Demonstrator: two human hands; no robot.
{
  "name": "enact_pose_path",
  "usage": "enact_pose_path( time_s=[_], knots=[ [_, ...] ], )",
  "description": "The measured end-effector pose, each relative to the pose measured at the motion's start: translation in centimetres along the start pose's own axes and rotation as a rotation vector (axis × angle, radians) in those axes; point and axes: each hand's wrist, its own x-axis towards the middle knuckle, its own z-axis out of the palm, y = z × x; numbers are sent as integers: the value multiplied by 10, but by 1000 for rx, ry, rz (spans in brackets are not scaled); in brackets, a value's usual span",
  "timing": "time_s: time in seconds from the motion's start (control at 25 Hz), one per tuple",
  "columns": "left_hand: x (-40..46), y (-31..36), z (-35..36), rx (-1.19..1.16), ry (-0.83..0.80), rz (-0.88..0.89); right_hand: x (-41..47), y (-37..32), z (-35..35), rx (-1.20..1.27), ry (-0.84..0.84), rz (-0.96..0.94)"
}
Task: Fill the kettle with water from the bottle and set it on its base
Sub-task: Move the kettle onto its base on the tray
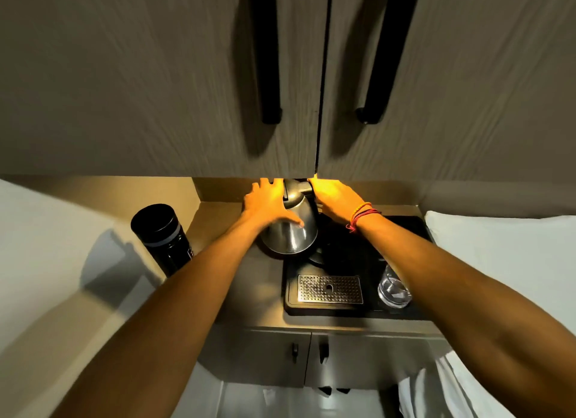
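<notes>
A steel kettle with a black handle and lid stands on the counter at the left rim of a black tray. My left hand lies flat against the kettle's left side, thumb across the steel. My right hand grips the black handle at the kettle's top right. The round black base shows partly just right of and below the kettle. A dark cylindrical bottle with a black cap stands at the left on the counter, untouched.
An upside-down drinking glass stands on the tray's right front, beside a perforated metal drip grate. Overhead cupboard doors with long black handles hang low over the kettle. White walls close in both sides of the niche.
</notes>
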Motion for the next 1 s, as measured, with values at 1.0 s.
enact_pose_path(
  time_s=[1.0],
  knots=[
    [31,76,42,51,-92,229,-70,59,18,-128,144,290]
  ],
)
